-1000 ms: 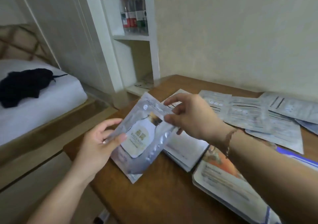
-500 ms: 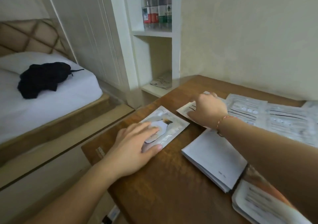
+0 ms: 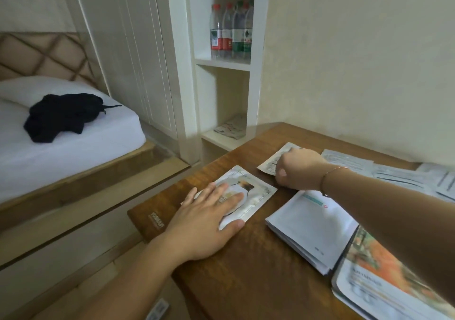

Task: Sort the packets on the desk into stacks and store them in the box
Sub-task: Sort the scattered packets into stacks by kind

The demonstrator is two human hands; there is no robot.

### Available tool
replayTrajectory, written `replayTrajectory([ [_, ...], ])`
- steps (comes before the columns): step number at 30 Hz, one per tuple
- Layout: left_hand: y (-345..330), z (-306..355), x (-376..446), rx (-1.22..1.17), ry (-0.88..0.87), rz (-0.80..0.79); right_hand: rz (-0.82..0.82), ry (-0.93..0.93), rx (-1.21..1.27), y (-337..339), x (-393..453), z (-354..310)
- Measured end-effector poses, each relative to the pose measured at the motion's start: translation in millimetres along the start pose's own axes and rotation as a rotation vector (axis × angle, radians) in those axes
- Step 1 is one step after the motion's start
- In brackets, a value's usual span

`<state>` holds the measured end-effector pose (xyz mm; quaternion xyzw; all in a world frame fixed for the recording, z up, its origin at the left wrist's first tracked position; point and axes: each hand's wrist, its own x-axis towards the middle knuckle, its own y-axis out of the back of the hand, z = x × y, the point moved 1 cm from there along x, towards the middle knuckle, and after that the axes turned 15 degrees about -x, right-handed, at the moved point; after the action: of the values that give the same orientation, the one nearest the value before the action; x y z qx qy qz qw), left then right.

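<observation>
A silver packet with a pale label (image 3: 256, 191) lies flat near the left corner of the wooden desk (image 3: 246, 275). My left hand (image 3: 209, 223) rests palm down on it, fingers spread. Further back, my right hand (image 3: 298, 169) is curled over a grey printed packet (image 3: 269, 166) and pinches its edge. A stack of white packets (image 3: 312, 223) sits to the right, and a stack with an orange picture (image 3: 374, 278) lies at the near right. Several grey packets (image 3: 394, 174) are spread along the back. No box is in view.
The desk's left edge drops to the floor beside a bed (image 3: 73, 142) with a black garment (image 3: 61, 115). A white shelf unit (image 3: 221, 61) holds several water bottles (image 3: 231, 34). The wall runs close behind the desk.
Both hands held the silver packet in the air a second ago. It now lies on the desk under my left hand, and my right hand has moved back onto a grey packet.
</observation>
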<state>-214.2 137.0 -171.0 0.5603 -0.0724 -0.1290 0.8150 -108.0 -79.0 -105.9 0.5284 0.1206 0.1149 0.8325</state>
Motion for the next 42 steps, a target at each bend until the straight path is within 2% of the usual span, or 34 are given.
replayTrajectory([
  [3,-2,1,-1,-0.033,0.004,0.061,0.075,-0.015,-0.081,7,-1,-10],
  [5,0,4,-4,-0.107,0.010,0.131,0.186,-0.093,-0.042,13,-3,-8],
  [7,5,5,-9,-0.211,-0.019,0.225,0.367,-0.189,-0.027,25,-12,-1],
  [9,11,7,-18,-0.434,-0.048,0.362,0.591,-0.249,-0.020,45,-27,9],
  [11,17,10,-28,-0.738,-0.037,0.570,0.818,-0.299,0.201,69,-47,18],
  [13,23,24,-39,-1.096,0.050,0.667,0.907,-0.319,0.620,95,-70,23],
  [14,25,36,-45,-1.305,0.089,0.618,0.871,-0.298,0.821,106,-83,23],
  [16,27,61,-57,-1.715,0.060,0.410,0.665,-0.235,1.139,118,-106,20],
  [18,34,83,-67,-2.059,-0.007,0.220,0.484,-0.177,1.254,120,-124,16],
  [19,36,91,-72,-2.142,-0.038,0.187,0.431,-0.165,1.251,118,-131,15],
  [21,38,105,-81,-2.148,-0.079,0.213,0.387,-0.166,1.257,112,-141,15],
  [23,38,110,-87,-2.012,-0.101,0.287,0.355,-0.183,1.298,102,-154,19],
  [25,47,104,-90,-1.840,-0.103,0.291,0.267,-0.097,1.395,93,-173,23],
  [26,54,98,-91,-1.758,-0.122,0.233,0.214,-0.023,1.453,89,-184,26],
  [28,70,87,-90,-1.581,-0.227,0.018,0.142,0.089,1.510,80,-203,36],
  [30,83,91,-84,-1.394,-0.322,-0.122,0.081,0.172,1.427,73,-220,41],
  [32,91,104,-77,-1.316,-0.349,-0.125,0.034,0.231,1.234,64,-234,41],
  [33,91,110,-70,-1.342,-0.350,-0.078,0.036,0.228,1.197,59,-239,39],
  [36,79,127,-58,-1.646,-0.216,0.022,0.213,-0.018,1.477,48,-242,31],
  [38,61,138,-61,-1.681,-0.145,-0.077,0.393,-0.239,1.667,44,-240,24],
  [39,51,140,-64,-1.650,-0.137,-0.109,0.431,-0.290,1.716,43,-238,22],
  [42,40,133,-69,-1.682,-0.035,-0.034,0.362,-0.250,1.758,43,-227,18],
])
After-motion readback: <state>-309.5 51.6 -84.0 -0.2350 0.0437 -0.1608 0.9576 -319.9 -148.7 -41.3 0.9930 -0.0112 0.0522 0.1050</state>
